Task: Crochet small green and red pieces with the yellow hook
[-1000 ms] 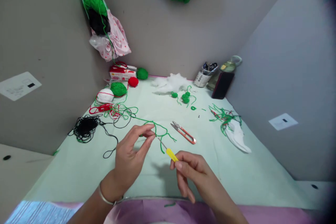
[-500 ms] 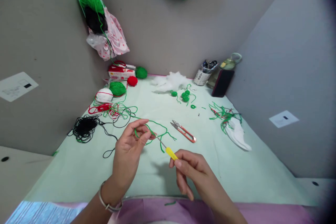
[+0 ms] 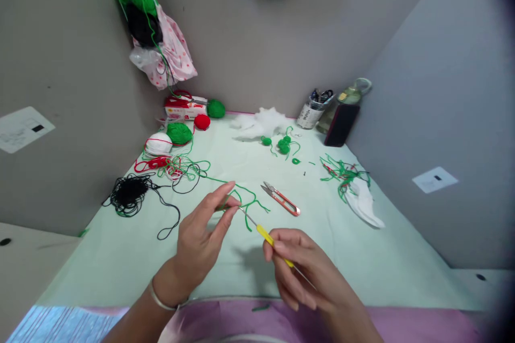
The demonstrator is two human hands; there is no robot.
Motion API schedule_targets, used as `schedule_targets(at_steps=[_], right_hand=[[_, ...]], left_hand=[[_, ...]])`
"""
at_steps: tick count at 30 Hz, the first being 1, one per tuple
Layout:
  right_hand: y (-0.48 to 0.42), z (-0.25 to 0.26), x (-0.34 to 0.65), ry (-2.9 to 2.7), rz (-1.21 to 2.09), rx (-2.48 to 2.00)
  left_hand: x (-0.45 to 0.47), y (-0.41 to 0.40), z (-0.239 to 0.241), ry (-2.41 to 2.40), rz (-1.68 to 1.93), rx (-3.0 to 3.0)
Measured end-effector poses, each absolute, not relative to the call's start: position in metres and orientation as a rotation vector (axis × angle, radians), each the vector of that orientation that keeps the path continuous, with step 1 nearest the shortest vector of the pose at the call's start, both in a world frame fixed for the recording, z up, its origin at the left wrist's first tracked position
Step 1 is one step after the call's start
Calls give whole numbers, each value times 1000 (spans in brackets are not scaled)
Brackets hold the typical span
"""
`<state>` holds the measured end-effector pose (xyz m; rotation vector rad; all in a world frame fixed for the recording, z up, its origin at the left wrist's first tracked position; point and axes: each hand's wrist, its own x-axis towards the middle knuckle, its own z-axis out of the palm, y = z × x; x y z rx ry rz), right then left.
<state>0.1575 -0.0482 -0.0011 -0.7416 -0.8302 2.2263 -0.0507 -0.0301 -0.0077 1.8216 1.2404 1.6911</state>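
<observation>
Toward the back of the pale table [image 3: 374, 273], small green balls [image 3: 284, 146] look already made. The left hand [image 3: 200, 238] pinches green yarn [image 3: 263, 206] at the tip of a yellow-handled hook [image 3: 264, 233] gripped in the right hand [image 3: 308, 270]; that yarn seems barely worked.
</observation>
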Motion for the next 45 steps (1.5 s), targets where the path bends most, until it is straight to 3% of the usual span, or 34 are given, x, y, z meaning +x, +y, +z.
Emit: schedule_targets(at_steps=[4,8,12,16,21,23,31,35,39,45], right_hand=[[-48,-9,157,-661,2393,-554],[-54,-25,156,-550,2534,-328],[-62,-33,151,-622,2673,-160],[-60,-13,151,-821,2401,-394],[-46,9,152,-1081,1627,-994],[-42,9,147,-1094,1475,-1090],[-27,7,147,-819,1910,-947],[-27,8,160,-874,2107,-858],[-30,8,161,-1014,2027,-968],[-44,10,137,-1475,1713,-1098]], left_hand=[[-55,-28,-8,1194,1666,2079],[-58,-31,7,1112,1522,1614],[-58,-36,22,800,1065,1196],[-49,-39,17,788,1060,989],[-39,-36,4,904,1228,905],[-35,-36,4,887,1212,914],[-53,-32,15,1038,1081,1230],[-72,-22,26,857,927,1535],[-65,-14,33,981,912,1821],[-43,32,30,1149,1207,1583]])
